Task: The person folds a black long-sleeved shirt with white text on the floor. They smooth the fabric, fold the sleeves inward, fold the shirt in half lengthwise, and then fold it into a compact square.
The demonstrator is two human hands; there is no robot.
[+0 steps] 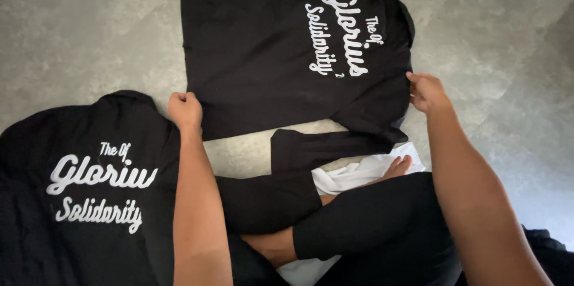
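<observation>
Both hands [184, 108] [426, 91] pinch, seemingly, soft black printed shirt [263, 53] edges.

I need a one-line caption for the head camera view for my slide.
Seated on a grey floor, a person grips a spread black shirt with left hand and right hand; another black shirt lies beside.

Matt black cloth shirt [269, 53], mottled grey floor [89, 29]

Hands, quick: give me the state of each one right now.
Left hand: closed, gripping the lower left edge of the spread black shirt.
Right hand: closed, pinching the same shirt's right edge.
</observation>
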